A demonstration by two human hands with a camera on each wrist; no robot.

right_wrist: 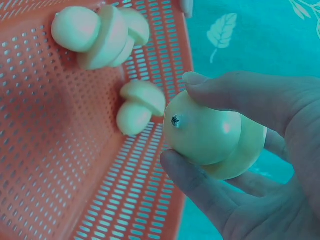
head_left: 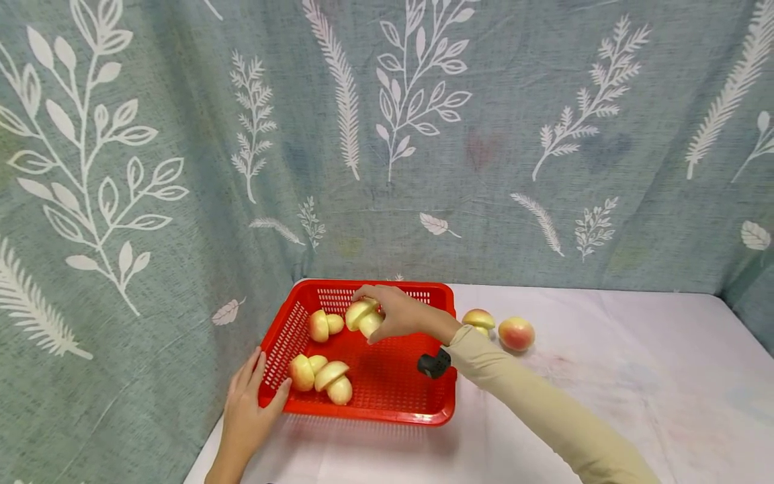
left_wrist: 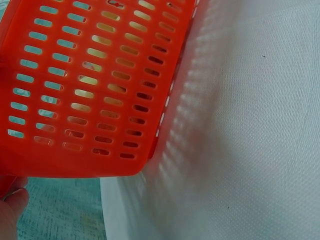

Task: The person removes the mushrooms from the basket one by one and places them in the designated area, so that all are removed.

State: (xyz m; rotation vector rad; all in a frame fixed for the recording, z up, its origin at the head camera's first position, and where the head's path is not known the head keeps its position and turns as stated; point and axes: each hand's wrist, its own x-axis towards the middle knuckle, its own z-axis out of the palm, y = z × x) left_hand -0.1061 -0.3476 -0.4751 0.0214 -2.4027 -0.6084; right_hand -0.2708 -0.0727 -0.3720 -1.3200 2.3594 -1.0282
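Note:
A red slotted basket stands at the table's left end. My right hand hovers over its far side and grips a pale yellow peach piece, made of two offset halves. In the right wrist view the thumb and fingers curl round that peach piece above the basket. My left hand lies against the basket's near left corner, fingers straight along the side wall and thumb on the front rim. In the left wrist view only a bit of the left hand shows under the basket.
Two more split peach pieces lie in the basket, one far left and one near left. A whole pink peach and another peach sit on the white table right of the basket. Leaf-print cloth walls close the back and left.

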